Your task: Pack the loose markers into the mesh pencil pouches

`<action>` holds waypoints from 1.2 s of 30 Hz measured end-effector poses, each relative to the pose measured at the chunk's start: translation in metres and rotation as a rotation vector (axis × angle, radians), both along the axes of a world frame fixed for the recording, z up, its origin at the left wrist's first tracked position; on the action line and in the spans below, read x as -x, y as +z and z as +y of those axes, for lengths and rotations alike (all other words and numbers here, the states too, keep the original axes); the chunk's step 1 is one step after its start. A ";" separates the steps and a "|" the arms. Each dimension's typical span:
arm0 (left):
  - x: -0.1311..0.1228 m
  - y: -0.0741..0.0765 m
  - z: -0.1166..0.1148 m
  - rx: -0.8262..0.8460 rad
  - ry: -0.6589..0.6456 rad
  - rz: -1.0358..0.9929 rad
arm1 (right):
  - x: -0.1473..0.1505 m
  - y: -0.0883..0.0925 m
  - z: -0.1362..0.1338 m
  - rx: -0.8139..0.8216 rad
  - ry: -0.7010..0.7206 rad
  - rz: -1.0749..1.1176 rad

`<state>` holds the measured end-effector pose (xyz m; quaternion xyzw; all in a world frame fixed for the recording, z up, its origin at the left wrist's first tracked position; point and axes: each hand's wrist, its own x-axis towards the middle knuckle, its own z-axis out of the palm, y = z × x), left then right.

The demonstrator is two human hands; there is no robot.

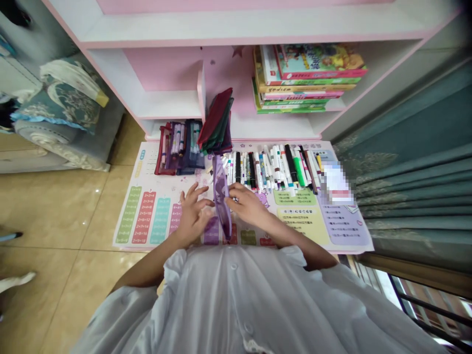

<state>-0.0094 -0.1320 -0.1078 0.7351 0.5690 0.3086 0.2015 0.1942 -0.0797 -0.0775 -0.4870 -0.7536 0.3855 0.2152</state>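
Nearest us is the white buttoned shirt [239, 300], and from it both forearms reach forward over a printed times-table mat [127, 221] lying along the front of the surface. Our left hand [193, 214] sits just left of the purple translucent pouch [221, 196], with its fingers [191, 191] spread wide and their tips beside the pouch's edge; whether they touch it we cannot tell. Our right hand [247, 205] is the nearer of the two, its fingers [232, 197] bunched narrow against the pouch's right side around a small shiny bit, perhaps a zip pull, though we cannot tell whether they pinch it. The pouch stands on edge between the hands, near the middle of the mat, its long axis running front to back, the far end leaning slightly toward our left. Just beyond, a packed row of marker pens [273, 169] lies toward the mat's far right edge. Toward the far left edge sit a red-edged mesh pouch [164, 152] and a dark blue mesh pouch [193, 147]. Behind them, a folded stack of dark fabric pouches [217, 123] leans at the white-and-pink shelf unit [165, 103], where children's books [309, 64] lie piled on a shelf.
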 end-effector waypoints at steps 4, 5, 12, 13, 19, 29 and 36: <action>0.001 0.007 0.020 0.012 0.162 0.063 | 0.014 -0.002 0.000 0.055 0.107 -0.070; 0.002 0.007 0.024 0.012 0.165 0.071 | 0.016 -0.004 0.001 0.073 0.114 -0.088; 0.011 -0.002 0.028 0.038 0.206 0.049 | 0.021 -0.016 0.008 0.145 0.104 -0.115; 0.013 -0.004 0.028 0.033 0.222 0.043 | 0.022 -0.018 0.010 0.131 0.086 -0.103; 0.019 -0.015 0.029 -0.009 0.289 0.019 | 0.032 -0.029 0.041 -0.242 -0.280 -0.325; 0.019 -0.024 0.034 -0.011 0.297 0.039 | 0.049 -0.048 0.077 -0.212 -0.263 -0.609; 0.015 -0.020 0.038 0.019 0.287 0.025 | 0.046 -0.055 0.081 -0.217 -0.235 -0.641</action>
